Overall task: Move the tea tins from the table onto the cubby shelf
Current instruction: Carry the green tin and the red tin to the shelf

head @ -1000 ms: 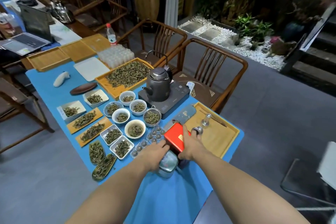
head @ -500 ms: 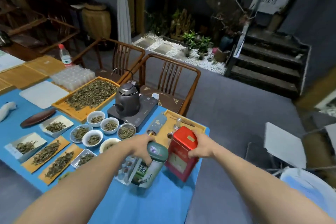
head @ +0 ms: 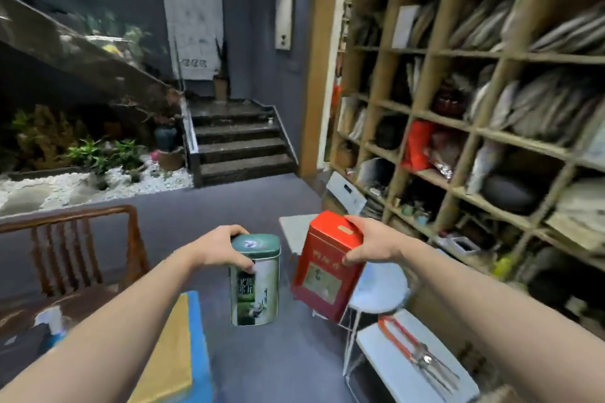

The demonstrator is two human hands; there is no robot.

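My left hand [head: 218, 249] grips a green and white tea tin [head: 255, 285] near its dark green lid, holding it upright in the air. My right hand [head: 370, 244] grips a red tea tin [head: 325, 267] at its top right edge; this tin tilts slightly. Both tins hang above the grey floor, side by side and apart. The wooden cubby shelf [head: 465, 127] fills the right side of the view, its compartments crowded with packets, pots and a red bag. Only a corner of the blue-covered table [head: 198, 347] shows at the lower left.
A round white stool [head: 379, 288] stands just below the red tin. A white side table [head: 409, 366] at lower right carries red-handled tongs [head: 412, 350]. A wooden chair [head: 82, 245] is at left. Stairs [head: 239, 144] rise at the back.
Both hands lifted the tins off the table and carried them to the right. The view swung from the table toward the cubby shelf.
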